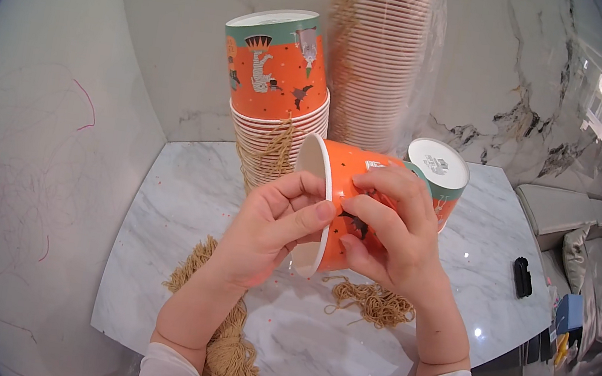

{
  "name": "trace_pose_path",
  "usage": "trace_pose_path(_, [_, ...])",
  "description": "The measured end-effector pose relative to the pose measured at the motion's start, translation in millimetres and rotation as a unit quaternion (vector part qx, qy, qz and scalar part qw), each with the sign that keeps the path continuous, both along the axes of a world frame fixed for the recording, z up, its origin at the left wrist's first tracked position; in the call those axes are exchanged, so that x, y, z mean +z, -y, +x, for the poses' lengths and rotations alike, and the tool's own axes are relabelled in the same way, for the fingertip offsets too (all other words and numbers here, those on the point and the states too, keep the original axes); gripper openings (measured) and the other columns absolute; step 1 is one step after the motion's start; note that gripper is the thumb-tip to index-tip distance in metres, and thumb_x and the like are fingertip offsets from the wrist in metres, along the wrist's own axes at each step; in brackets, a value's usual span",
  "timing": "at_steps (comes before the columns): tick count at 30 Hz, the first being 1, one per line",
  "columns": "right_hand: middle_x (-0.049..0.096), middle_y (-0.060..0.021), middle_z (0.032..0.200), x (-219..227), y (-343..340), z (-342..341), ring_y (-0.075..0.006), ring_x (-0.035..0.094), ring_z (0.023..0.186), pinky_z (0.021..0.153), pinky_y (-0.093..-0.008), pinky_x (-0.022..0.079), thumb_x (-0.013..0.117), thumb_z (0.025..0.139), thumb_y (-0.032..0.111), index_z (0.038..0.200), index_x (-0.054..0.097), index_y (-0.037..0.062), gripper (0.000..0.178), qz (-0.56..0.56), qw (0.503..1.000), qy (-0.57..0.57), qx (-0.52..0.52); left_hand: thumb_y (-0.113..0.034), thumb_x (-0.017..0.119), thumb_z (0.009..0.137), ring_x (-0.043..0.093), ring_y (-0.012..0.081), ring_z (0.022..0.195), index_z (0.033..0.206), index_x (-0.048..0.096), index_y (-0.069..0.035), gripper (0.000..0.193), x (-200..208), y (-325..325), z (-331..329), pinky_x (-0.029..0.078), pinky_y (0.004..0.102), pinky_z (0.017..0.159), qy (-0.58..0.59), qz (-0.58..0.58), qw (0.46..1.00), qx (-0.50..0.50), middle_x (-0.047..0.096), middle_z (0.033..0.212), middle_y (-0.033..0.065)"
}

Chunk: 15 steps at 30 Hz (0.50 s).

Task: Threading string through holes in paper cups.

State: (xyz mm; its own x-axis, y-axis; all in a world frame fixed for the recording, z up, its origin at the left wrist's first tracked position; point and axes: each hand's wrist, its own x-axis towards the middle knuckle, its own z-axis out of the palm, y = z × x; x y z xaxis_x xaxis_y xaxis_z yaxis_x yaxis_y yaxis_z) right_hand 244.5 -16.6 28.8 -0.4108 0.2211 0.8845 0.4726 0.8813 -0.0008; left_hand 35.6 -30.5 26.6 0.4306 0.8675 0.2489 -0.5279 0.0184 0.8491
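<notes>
A paper bucket (333,247), orange with a green band and Halloween figures, is held on its side above the table, its white-rimmed mouth facing left. My left hand (266,225) pinches the rim, thumb outside and fingers reaching into the mouth. Curled against the printed wall, the fingers of my right hand (402,239) press near a spot close to the rim. Whether something small sits between those fingertips is hidden. Behind the right hand, another bucket (439,164) stands upside down. Tan cord (373,304) lies in a loose tangle below the held bucket.
A stack of nested buckets (275,63), draped with tan cord, stands back left. Beside it rises a tall plastic-wrapped stack (379,54). A long tan cord bundle (233,358) lies under my left forearm. A black object (523,277) rests near the marbled table's (146,266) right edge.
</notes>
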Motion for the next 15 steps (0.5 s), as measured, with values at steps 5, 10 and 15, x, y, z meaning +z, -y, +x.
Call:
trace_pose_path(5, [0.060, -0.0105, 0.115, 1.5, -0.5, -0.8, -0.0342, 0.060, 0.102, 0.090, -0.0484, 0.053, 0.079, 0.064, 0.010, 0.108, 0.065, 0.0080, 0.047, 0.004, 1.000, -0.008, 0.009, -0.013, 0.067, 0.100, 0.068, 0.0144, 0.106, 0.118, 0.058, -0.003, 0.022, 10.1, 6.7, 7.9, 0.056, 0.0324, 0.094, -0.001, -0.024, 0.999, 0.022, 0.069, 0.114, 0.0067])
trace_pose_path(10, [0.060, -0.0103, 0.113, 3.4, 1.4, -2.8, -0.0330, 0.061, 0.099, 0.088, -0.0477, 0.053, 0.077, 0.064, 0.010, 0.108, 0.064, 0.0064, 0.046, 0.014, 1.000, -0.011, 0.001, -0.014, 0.068, 0.100, 0.068, 0.0110, 0.098, 0.113, 0.060, -0.004, 0.018, 2.4, 4.0, 5.9, 0.056, 0.0288, 0.086, 0.009, -0.016, 1.000, 0.020, 0.069, 0.107, 0.0043])
trace_pose_path(15, [0.060, -0.0117, 0.116, 0.0, 0.1, -2.1, -0.0344, 0.060, 0.102, 0.091, -0.0491, 0.052, 0.078, 0.067, 0.012, 0.112, 0.063, 0.0059, 0.048, 0.001, 1.000, -0.014, 0.013, -0.014, 0.069, 0.100, 0.067, 0.0077, 0.089, 0.103, 0.062, -0.005, 0.012, -2.9, 1.8, 2.7, 0.056, 0.0257, 0.078, 0.000, -0.023, 1.000, 0.006, 0.070, 0.098, 0.0016])
